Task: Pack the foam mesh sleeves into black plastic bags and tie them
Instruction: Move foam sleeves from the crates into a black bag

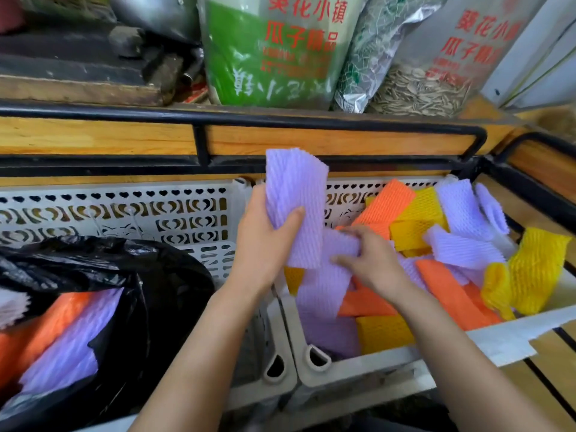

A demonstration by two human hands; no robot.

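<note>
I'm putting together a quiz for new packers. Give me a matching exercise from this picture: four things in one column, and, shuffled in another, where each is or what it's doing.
Things:
1. left hand
2. right hand
3. black plastic bag
4. green seed bag

Places or states:
A. behind the black rail
B. grips a raised purple sleeve
C. at the left crate, open, sleeves inside
D. pinches a low purple sleeve over the right crate

Pairs: 1-B, 2-D, 3-C, 4-A
</note>
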